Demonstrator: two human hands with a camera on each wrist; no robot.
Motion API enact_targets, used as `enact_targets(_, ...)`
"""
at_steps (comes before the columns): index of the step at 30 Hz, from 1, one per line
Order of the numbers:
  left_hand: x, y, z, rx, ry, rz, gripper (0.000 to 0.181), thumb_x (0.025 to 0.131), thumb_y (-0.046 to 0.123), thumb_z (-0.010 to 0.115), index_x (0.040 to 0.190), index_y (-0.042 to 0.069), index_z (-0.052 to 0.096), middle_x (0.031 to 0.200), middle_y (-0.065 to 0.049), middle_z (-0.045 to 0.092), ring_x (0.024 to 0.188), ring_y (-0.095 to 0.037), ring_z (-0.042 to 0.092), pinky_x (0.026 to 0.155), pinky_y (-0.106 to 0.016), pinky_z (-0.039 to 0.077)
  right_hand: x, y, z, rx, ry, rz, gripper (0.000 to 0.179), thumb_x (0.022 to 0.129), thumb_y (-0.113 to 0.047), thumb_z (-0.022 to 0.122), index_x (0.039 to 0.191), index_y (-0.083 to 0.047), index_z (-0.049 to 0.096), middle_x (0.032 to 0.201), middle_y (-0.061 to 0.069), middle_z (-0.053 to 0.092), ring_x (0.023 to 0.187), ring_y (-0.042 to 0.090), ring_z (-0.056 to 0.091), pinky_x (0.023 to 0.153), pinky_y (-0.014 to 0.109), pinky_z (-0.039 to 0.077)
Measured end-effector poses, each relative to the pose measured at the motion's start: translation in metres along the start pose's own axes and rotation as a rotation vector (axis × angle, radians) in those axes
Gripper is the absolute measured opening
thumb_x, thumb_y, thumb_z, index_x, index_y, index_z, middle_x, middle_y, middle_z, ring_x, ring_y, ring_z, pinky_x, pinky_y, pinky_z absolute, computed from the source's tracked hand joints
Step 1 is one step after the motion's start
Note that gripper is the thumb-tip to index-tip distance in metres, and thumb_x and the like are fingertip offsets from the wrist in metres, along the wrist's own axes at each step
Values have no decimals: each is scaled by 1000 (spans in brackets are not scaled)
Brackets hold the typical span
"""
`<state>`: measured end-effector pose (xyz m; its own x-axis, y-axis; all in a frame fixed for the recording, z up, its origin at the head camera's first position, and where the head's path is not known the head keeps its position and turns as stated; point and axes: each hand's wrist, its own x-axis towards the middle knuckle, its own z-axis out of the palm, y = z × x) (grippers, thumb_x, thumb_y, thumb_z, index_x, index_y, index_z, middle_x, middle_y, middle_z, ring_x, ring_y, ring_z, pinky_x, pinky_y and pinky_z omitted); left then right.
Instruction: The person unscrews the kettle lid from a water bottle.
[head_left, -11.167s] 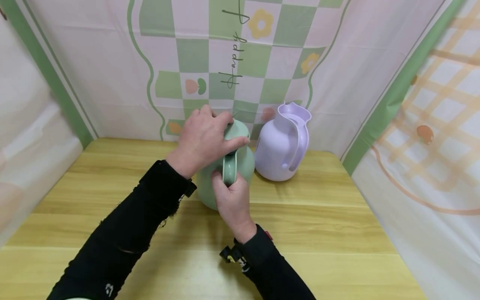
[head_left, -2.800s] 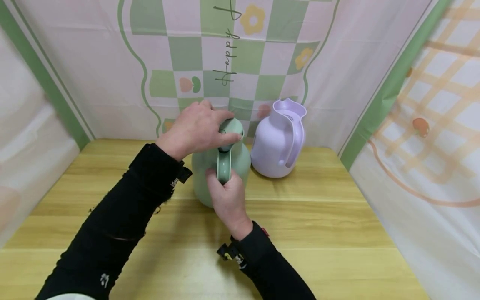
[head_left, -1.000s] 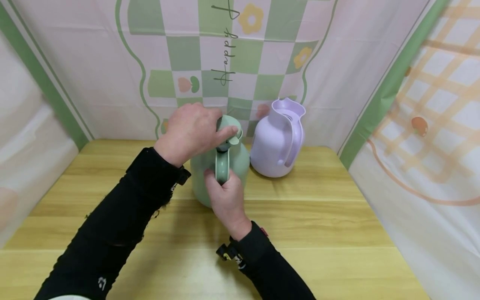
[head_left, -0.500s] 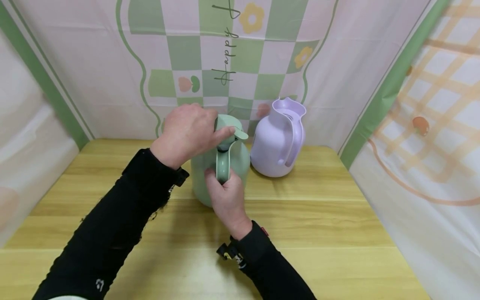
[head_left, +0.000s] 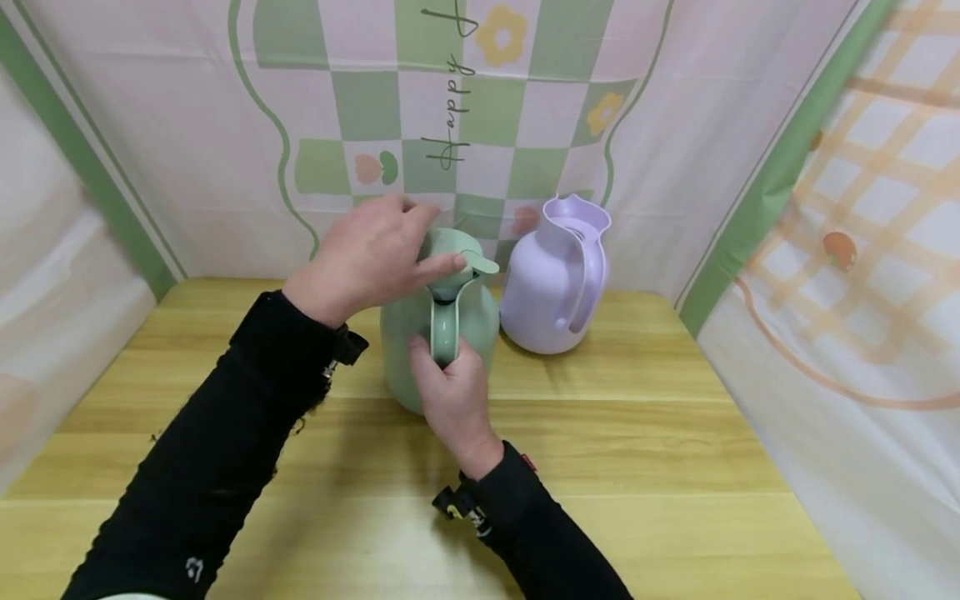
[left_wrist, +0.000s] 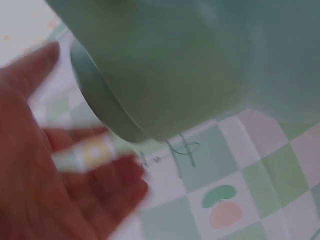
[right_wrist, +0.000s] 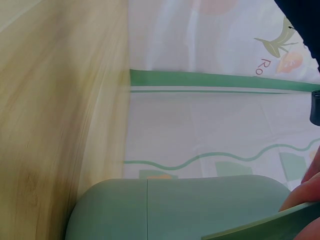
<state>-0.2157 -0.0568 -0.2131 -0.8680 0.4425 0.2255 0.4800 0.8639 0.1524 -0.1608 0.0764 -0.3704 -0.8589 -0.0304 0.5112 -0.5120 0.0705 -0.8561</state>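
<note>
A green thermos jug [head_left: 401, 362] stands upright on the wooden table. My right hand [head_left: 459, 408] grips its handle [head_left: 445, 332], thumb over the near side. Beside the jug's green lid [head_left: 448, 242] is my left hand [head_left: 367, 258], its fingers spread. The thumb lies by the lid's tab [head_left: 483, 264], which points right. In the left wrist view the fingers [left_wrist: 117, 187] stand loosely around the lid [left_wrist: 102, 102], apart from it. The right wrist view shows the jug's side [right_wrist: 175, 207] and part of the right hand [right_wrist: 305, 197] at the handle.
A lilac thermos jug [head_left: 542, 292] stands close to the right of the green one, its handle facing right and toward me. A patterned cloth [head_left: 367, 108] hangs right behind both jugs. More cloth [head_left: 810, 350] closes off the sides of the table [head_left: 637, 467].
The lid has turned, so its tab has swung out to the right. My left hand has loosened from the lid and drawn slightly left. My right hand stays on the handle.
</note>
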Motion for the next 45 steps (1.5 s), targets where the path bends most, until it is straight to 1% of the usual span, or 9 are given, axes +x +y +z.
enact_targets(2, 4, -6, 0, -72, -34, 96, 71, 105, 52, 55, 158, 7, 43, 158, -22, 44, 146, -37, 44, 117, -51, 40, 0, 0, 0, -5, 3, 1, 48, 103, -22, 58, 67, -14, 28, 59, 0, 22, 50, 18, 21, 55, 28, 25)
enact_targets(4, 9, -10, 1, -126, -72, 170, 68, 107, 45, 52, 162, 8, 36, 167, -20, 33, 154, -35, 33, 124, -50, 31, 0, 0, 0, -12, 7, 1, 47, 102, -21, 58, 67, -14, 28, 59, 0, 22, 51, 18, 21, 55, 28, 25)
enact_targets(9, 16, -14, 5, -137, -129, 221, 62, 103, 34, 43, 161, 12, 41, 166, -15, 37, 154, -31, 35, 123, -47, 32, 0, 0, 1, -13, 5, -4, 46, 102, -20, 58, 67, -14, 29, 58, 1, 22, 52, 19, 20, 56, 28, 24)
enact_targets(17, 15, -13, 6, -90, -145, 186, 59, 105, 39, 46, 158, 14, 47, 163, -12, 43, 150, -31, 41, 121, -47, 35, 1, -1, 1, -1, 4, 2, 46, 102, -22, 58, 67, -14, 29, 59, 1, 22, 52, 19, 20, 56, 28, 25)
enact_targets(25, 13, -10, 9, -77, -74, 148, 59, 105, 48, 52, 151, 12, 55, 156, -12, 52, 141, -33, 51, 115, -47, 42, 0, 1, 0, 5, -8, 3, 46, 103, -22, 57, 67, -14, 29, 58, 0, 23, 51, 20, 20, 55, 28, 25)
enact_targets(32, 13, -8, 15, -54, 14, 138, 57, 103, 51, 55, 140, 9, 61, 139, -12, 65, 123, -31, 61, 107, -45, 44, 0, 0, 0, 9, -9, -1, 48, 103, -22, 57, 67, -14, 28, 57, 1, 23, 50, 20, 20, 54, 28, 24)
enact_targets(35, 12, -7, 17, -34, 47, 125, 57, 102, 54, 56, 136, 10, 63, 134, -11, 68, 122, -27, 62, 105, -43, 42, 0, 1, 0, 7, -8, -2, 48, 103, -22, 58, 66, -14, 28, 57, 1, 23, 50, 19, 20, 54, 29, 24)
enact_targets(38, 11, -4, 19, -5, 83, 102, 56, 100, 57, 56, 129, 10, 65, 123, -10, 70, 111, -27, 63, 96, -42, 43, 0, 1, 0, 11, -9, -2, 48, 103, -22, 58, 66, -13, 29, 57, 1, 23, 50, 20, 19, 54, 29, 24)
enact_targets(45, 9, 2, 23, 55, 134, 35, 63, 98, 66, 57, 126, 10, 65, 116, -15, 67, 102, -33, 59, 88, -43, 46, 0, 2, 0, 18, -20, -4, 49, 104, -21, 57, 66, -14, 27, 57, 1, 21, 50, 20, 18, 54, 29, 22)
